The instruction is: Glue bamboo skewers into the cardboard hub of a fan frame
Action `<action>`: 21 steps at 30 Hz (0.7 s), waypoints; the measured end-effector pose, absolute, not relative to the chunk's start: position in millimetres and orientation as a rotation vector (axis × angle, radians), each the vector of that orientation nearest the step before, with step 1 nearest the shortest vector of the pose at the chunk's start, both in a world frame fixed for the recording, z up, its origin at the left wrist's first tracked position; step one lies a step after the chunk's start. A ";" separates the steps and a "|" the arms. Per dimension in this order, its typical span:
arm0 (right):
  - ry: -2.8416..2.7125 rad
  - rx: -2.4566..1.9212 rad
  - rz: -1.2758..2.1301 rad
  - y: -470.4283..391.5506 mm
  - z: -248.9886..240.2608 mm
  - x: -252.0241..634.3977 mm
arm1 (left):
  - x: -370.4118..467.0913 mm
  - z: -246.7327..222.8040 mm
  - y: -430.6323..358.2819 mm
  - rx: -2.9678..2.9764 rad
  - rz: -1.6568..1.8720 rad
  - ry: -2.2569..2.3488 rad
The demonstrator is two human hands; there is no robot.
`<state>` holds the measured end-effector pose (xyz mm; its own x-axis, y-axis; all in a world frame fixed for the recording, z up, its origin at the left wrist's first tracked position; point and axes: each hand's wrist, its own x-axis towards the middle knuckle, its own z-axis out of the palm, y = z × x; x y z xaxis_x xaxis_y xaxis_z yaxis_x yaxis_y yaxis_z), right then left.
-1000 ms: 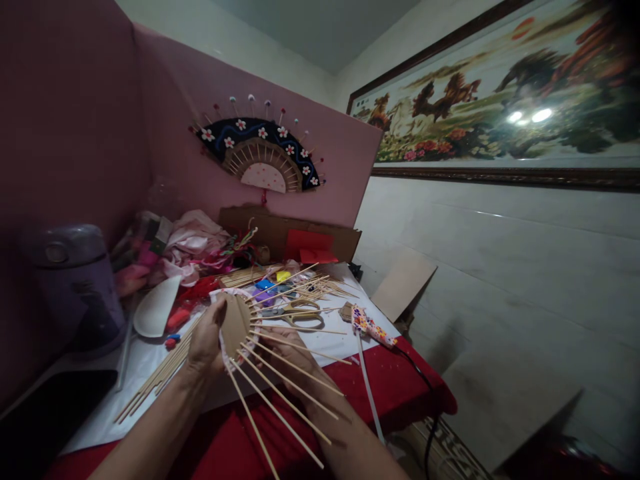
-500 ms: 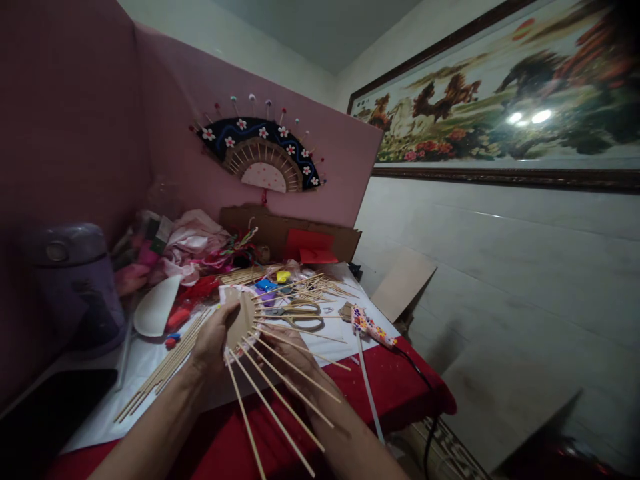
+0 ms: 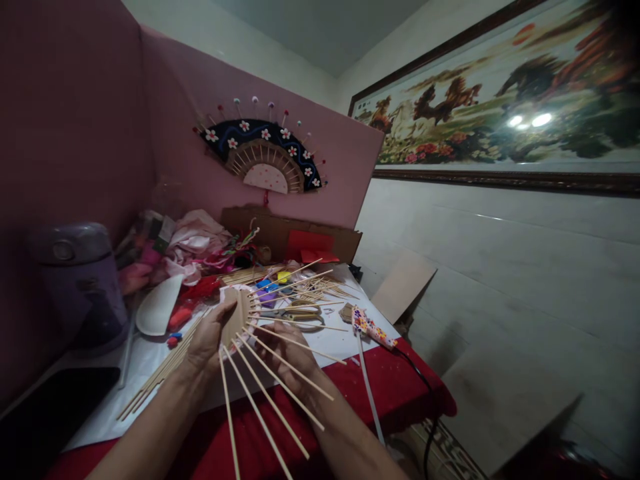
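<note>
A half-round cardboard fan frame (image 3: 237,319), with thin wooden sticks (image 3: 279,365) spreading from its pale rim, is held up over the table. My left hand (image 3: 206,339) grips its left side, thumb lying on the cardboard face and the other fingers hidden behind it. Behind the sticks, my right hand (image 3: 289,355) has curled fingers at the rim on the right, partly covered by the sticks. Scissors (image 3: 305,315) lie just beyond the frame. Loose long sticks (image 3: 150,393) rest beside my left forearm.
A flower-patterned glue gun (image 3: 371,328) with a black cord sits at right. Left are a purple bottle (image 3: 83,287), a dark flat device (image 3: 60,407) and a white half-disc (image 3: 160,307). A decorated fan (image 3: 265,150) hangs on the pink panel; clay packets (image 3: 266,287) lie behind the scissors.
The fan frame has tilted slightly in my hands: its lowest stick ends have shifted left and its upper ones up. Both hands keep hold of it.
</note>
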<state>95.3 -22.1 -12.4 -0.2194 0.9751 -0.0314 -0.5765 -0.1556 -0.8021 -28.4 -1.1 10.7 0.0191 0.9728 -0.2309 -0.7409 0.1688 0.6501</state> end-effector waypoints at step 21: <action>-0.490 -0.785 1.247 -0.5 -28.3 113.5 | -33.2 18.8 -0.7 0.256 1.485 0.680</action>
<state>113.5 -0.5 -28.3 0.2685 0.9597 -0.0829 -0.6463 0.1157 -0.7542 -33.2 -0.7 18.8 -0.0568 0.9640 -0.2597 -0.8264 0.1005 0.5541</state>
